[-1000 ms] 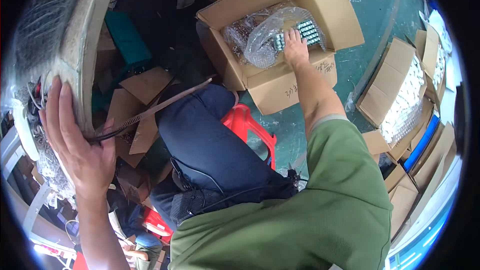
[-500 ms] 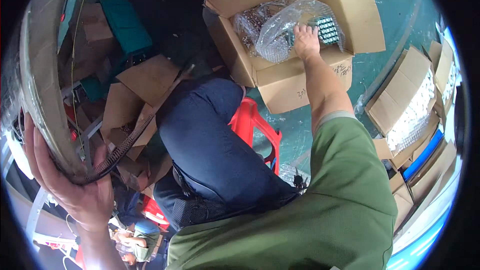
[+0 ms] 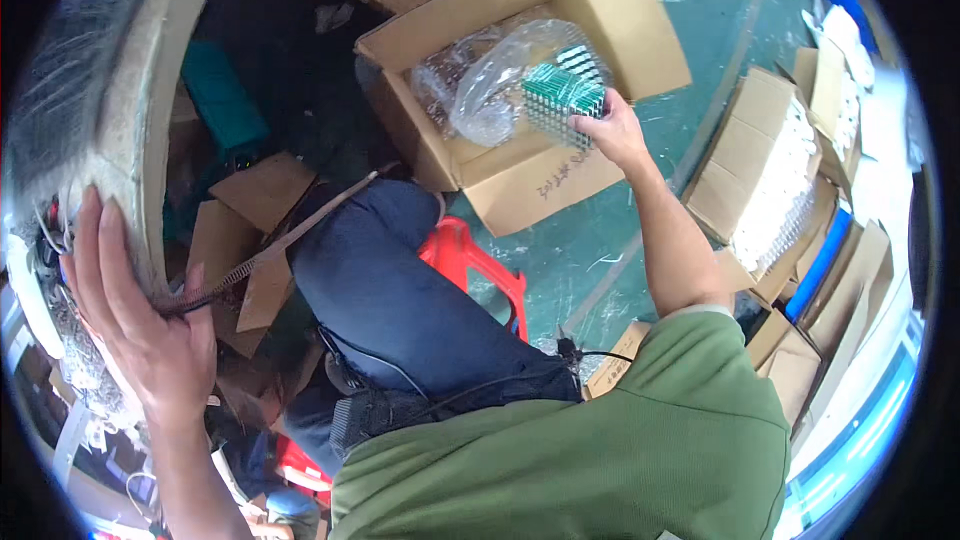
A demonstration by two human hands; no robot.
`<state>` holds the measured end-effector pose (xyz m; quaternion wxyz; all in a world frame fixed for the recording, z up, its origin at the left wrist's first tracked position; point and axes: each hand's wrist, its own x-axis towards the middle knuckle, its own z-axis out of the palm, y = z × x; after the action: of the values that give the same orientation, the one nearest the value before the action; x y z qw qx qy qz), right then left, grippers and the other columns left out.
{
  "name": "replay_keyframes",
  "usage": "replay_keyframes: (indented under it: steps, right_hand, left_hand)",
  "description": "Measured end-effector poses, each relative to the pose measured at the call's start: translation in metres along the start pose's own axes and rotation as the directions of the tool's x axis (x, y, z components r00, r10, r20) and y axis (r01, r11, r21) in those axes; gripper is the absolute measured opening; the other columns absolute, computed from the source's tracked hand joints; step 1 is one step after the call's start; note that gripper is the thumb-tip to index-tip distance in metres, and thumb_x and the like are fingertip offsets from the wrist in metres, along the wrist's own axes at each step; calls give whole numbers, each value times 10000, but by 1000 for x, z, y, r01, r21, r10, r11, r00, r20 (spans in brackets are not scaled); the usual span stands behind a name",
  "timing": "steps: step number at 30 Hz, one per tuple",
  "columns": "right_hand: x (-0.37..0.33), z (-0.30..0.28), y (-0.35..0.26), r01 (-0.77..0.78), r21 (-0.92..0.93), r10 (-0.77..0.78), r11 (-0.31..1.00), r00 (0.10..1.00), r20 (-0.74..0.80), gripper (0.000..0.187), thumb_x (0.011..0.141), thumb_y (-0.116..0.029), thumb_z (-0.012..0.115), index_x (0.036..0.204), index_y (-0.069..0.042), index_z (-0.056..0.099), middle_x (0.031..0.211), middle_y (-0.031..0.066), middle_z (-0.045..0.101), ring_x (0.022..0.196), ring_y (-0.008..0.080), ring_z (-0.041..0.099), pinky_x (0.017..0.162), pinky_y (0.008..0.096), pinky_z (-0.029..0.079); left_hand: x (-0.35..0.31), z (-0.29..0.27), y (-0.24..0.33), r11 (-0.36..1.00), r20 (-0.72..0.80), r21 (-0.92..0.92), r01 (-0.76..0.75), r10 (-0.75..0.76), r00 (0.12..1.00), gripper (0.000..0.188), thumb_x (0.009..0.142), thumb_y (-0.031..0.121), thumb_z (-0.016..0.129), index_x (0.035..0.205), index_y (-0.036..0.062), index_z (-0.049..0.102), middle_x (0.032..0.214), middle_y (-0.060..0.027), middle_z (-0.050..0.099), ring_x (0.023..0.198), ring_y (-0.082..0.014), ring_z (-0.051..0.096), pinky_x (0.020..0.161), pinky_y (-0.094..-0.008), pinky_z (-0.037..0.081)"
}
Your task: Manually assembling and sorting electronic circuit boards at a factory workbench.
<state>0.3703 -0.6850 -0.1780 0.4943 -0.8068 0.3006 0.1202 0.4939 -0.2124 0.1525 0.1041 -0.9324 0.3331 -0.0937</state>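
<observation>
Right grip [image 3: 618, 136], toward two o'clock in the head view, pinches a stack of green boards [image 3: 552, 92] at one o'clock, at the open carton's [image 3: 640, 28] near side, beside clear bubble wrap [image 3: 485, 105]. Toward half past eight, the left grip [image 3: 145, 335], fingers outstretched, touches a pale desk edge [image 3: 137, 125].

Laid with a green floor [image 3: 705, 0] across the upper right, shadowed at upper left; bordered at left by a pale-edged table [image 3: 150, 60]; furnished mid-frame with a red stool [image 3: 452, 248]; brightened at lower right by white light [image 3: 824, 488].
</observation>
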Motion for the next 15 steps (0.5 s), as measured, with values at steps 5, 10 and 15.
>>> replay_keyframes:
  steps: [5, 10, 15]
  right_hand:
    - [-51, -33, -5, -278, 720, 179, 636, 960, 214, 397, 894, -122, 706, 1263, 10, 648, 1113, 151, 732, 954, 261, 719, 881, 378, 589]
    - [-109, -40, -29, -213, 856, 88, 471, 977, 194, 387, 927, -133, 659, 1288, 4, 639, 1131, 152, 736, 989, 270, 721, 909, 416, 577]
    - [-157, -37, -70, -170, 904, 35, 391, 985, 170, 389, 933, -152, 651, 1296, -11, 639, 1156, 144, 735, 996, 276, 719, 919, 432, 568]
  left_hand:
    - [-3, -7, 5, 997, -2, 61, 36, -36, 999, 903, 744, 7, 756, 1575, 105, 419, 1608, -140, 460, 1496, -339, 421, 1288, -537, 237]
    - [-5, -12, 7, 998, -1, -34, 59, -59, 998, 944, 687, -32, 727, 1573, 110, 433, 1617, -131, 450, 1500, -343, 412, 1288, -538, 233]
    - [-12, -15, 8, 994, -150, -114, -4, -13, 989, 903, 721, 49, 751, 1568, 128, 447, 1647, -137, 399, 1528, -373, 360, 1285, -572, 211]
